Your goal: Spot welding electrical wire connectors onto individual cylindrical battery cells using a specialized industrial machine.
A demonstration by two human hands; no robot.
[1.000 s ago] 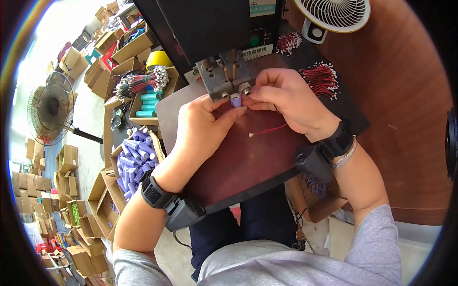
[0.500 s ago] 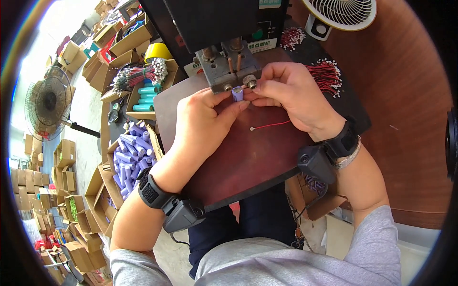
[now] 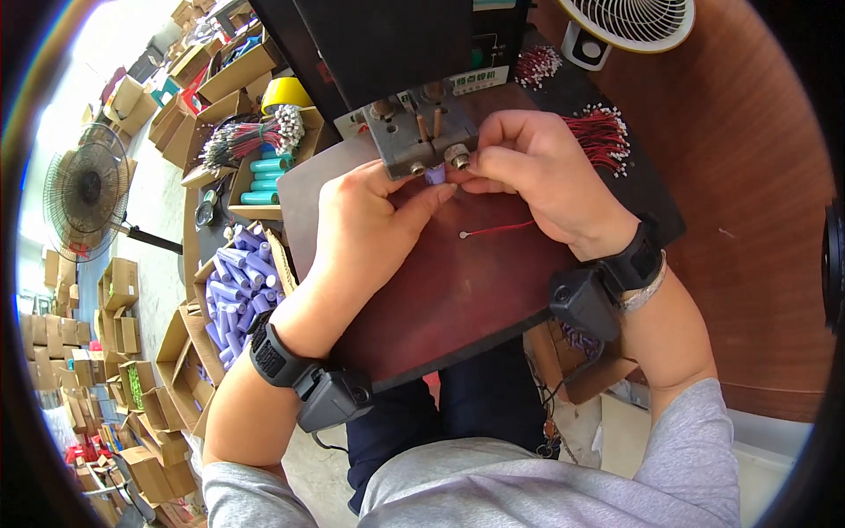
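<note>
A purple cylindrical battery cell (image 3: 436,175) stands under the metal head of a spot welder (image 3: 421,141); its top end is mostly hidden by the head. My left hand (image 3: 365,216) is closed on the cell, thumb on the near side. On the other side, my right hand (image 3: 532,167) is pinched close to the cell, right at the head's knurled screw (image 3: 458,157). A red wire (image 3: 502,229) with a round metal tab at its free end runs out from under my right hand over the dark red work plate (image 3: 440,295).
Left of the plate, a carton holds many purple cells (image 3: 238,286). Behind it are teal cells (image 3: 269,180), bundled wires (image 3: 251,141) and a yellow tape roll (image 3: 286,94). Red wire leads (image 3: 598,141) and a small white fan (image 3: 629,19) are at the right back.
The cell has gone further under the welder head, so its top end shows less. The head appears slightly lower and to the left. My right hand has barely moved.
</note>
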